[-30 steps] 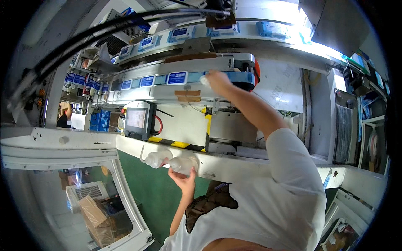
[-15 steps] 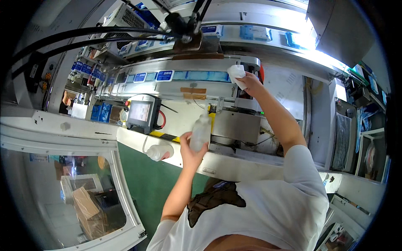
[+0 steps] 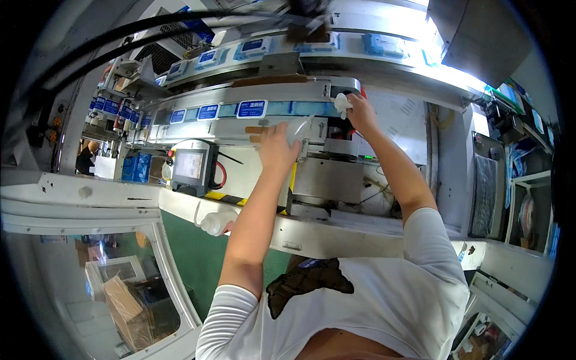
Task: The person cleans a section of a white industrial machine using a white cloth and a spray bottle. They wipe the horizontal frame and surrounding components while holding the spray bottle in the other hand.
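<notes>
My left hand point(image 3: 277, 146) is wrapped round a translucent squeeze bottle point(image 3: 296, 128), tilted so its thin nozzle points right over the narrow conveyor point(image 3: 312, 108). In my right hand point(image 3: 362, 115) is a crumpled white wipe point(image 3: 342, 105), held at the conveyor's right end. Blue-and-white labels point(image 3: 251, 108) lie in a row along the pale blue belt, left of the wipe. Another white squeeze bottle point(image 3: 214, 222) lies on its side on the front ledge, left of my left forearm.
A control pendant point(image 3: 189, 166) with a screen stands left of my left arm. Blue packs point(image 3: 253, 48) ride a second conveyor behind. A blurred dark mechanism point(image 3: 307, 23) with black hoses hangs overhead. Yellow-and-black tape point(image 3: 225, 197) marks the bench edge.
My left hand has lifted the squeeze bottle forward from the bench edge to the conveyor and tipped it. The wipe is more bunched in my right hand. Overhead, the mechanism has moved right.
</notes>
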Demonstrator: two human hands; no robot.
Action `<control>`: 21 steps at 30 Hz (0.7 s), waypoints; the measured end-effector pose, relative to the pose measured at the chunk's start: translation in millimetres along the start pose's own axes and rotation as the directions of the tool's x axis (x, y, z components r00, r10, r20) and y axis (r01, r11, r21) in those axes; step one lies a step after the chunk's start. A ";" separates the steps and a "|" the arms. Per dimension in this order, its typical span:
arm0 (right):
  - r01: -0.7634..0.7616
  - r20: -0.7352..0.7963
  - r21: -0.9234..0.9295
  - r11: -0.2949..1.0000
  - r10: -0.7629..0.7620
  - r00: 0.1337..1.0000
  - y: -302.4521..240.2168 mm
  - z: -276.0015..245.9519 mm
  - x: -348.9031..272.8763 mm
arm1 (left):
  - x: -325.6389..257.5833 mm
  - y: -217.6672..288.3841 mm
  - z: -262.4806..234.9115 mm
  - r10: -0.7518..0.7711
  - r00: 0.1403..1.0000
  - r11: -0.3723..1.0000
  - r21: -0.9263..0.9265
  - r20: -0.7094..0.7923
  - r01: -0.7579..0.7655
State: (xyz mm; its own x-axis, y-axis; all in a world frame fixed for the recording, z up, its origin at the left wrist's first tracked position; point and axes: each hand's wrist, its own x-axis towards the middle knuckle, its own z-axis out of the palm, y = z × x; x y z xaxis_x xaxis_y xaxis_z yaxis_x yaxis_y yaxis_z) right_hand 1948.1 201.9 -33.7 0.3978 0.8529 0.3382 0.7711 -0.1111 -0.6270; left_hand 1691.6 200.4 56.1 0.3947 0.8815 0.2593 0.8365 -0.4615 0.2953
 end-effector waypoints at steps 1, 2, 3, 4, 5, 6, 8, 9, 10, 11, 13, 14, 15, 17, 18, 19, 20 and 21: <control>0.011 0.051 -0.010 1.000 -0.010 0.999 2.2 -2.7 -0.6 | 3.0 1.9 1.3 0.005 1.000 1.000 0.009 0.007 -0.005; 0.024 0.104 -0.017 1.000 -0.022 0.994 4.2 -4.6 -1.0 | 4.5 3.6 1.3 0.008 1.000 1.000 0.018 0.013 -0.008; 0.039 0.158 -0.023 0.999 -0.035 0.987 5.6 -4.7 -1.8 | 4.2 4.9 -0.8 0.002 1.000 1.000 0.014 0.004 -0.002; 0.096 0.148 -0.049 0.994 -0.088 0.985 6.7 -3.0 -3.9 | 5.1 8.2 -3.8 0.005 1.000 1.000 0.010 -0.001 -0.005; 0.154 0.141 -0.074 0.985 -0.143 0.980 4.1 3.4 -6.5 | 4.4 8.9 -5.7 0.006 1.000 1.000 0.005 -0.008 -0.006; 0.213 0.137 -0.099 0.972 -0.199 0.970 1.0 11.8 -8.4 | 0.7 4.9 -7.9 -0.013 0.999 0.998 -0.056 -0.032 0.012; 0.328 0.113 -0.089 0.941 -0.318 0.942 -7.4 33.2 1.1 | -13.4 -3.8 -10.4 -0.045 0.998 0.983 -0.180 -0.053 0.034; 0.321 0.112 -0.069 0.944 -0.313 0.943 -13.6 43.2 4.1 | -22.6 -10.2 -7.4 -0.183 0.983 0.888 -0.428 0.008 0.169; 0.321 0.111 -0.051 0.946 -0.314 0.943 -17.6 49.7 7.2 | -33.5 -18.2 -2.2 -0.301 0.949 0.711 -0.639 0.099 0.292; 0.304 0.140 -0.063 0.951 -0.293 0.946 -19.6 52.2 12.1 | -43.9 -22.5 -1.8 -0.382 0.898 0.470 -0.791 0.218 0.392; 0.275 0.195 -0.083 0.958 -0.255 0.947 -23.3 55.7 20.2 | -73.5 -30.1 -13.6 -0.322 0.784 -0.216 -0.847 0.531 0.485; 0.194 0.156 -0.013 0.981 -0.190 0.969 -24.9 46.3 23.5 | -91.3 -26.8 -19.7 -0.299 0.785 -0.389 -0.820 0.543 0.419; 0.116 0.126 0.061 0.991 -0.123 0.984 -25.5 25.8 27.1 | -110.4 -24.1 -25.0 -0.277 0.788 -0.550 -0.763 0.550 0.339; 0.115 -0.017 0.138 0.984 -0.113 0.993 -16.7 15.1 32.8 | -139.0 -32.4 -31.9 -0.275 0.804 -0.565 -0.765 0.527 0.308; 0.197 0.048 0.055 0.979 -0.200 0.979 -18.4 17.4 30.2 | -153.5 -37.9 -30.5 -0.284 0.803 -0.580 -0.761 0.524 0.292; 0.276 0.124 -0.015 0.961 -0.273 0.954 -24.8 21.9 22.9 | -165.0 -42.8 -31.6 -0.327 0.793 -0.517 -0.800 0.513 0.304; 0.359 0.202 -0.077 0.930 -0.338 0.919 -31.3 26.8 17.0 | -174.9 -47.3 -32.7 -0.369 0.784 -0.450 -0.834 0.499 0.319; 0.318 0.160 -0.196 0.928 -0.290 0.944 -35.4 36.3 11.7 | -185.0 -50.9 -32.8 -0.409 0.775 -0.381 -0.862 0.482 0.335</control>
State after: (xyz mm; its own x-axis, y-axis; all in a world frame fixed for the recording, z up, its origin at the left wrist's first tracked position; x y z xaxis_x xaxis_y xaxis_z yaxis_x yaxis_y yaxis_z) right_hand 1907.3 234.4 -33.0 0.0723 0.9188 0.3880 0.9391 0.0683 -0.3367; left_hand 1563.5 57.5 23.2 0.1467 0.9201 -0.3631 -0.5138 0.3846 0.7669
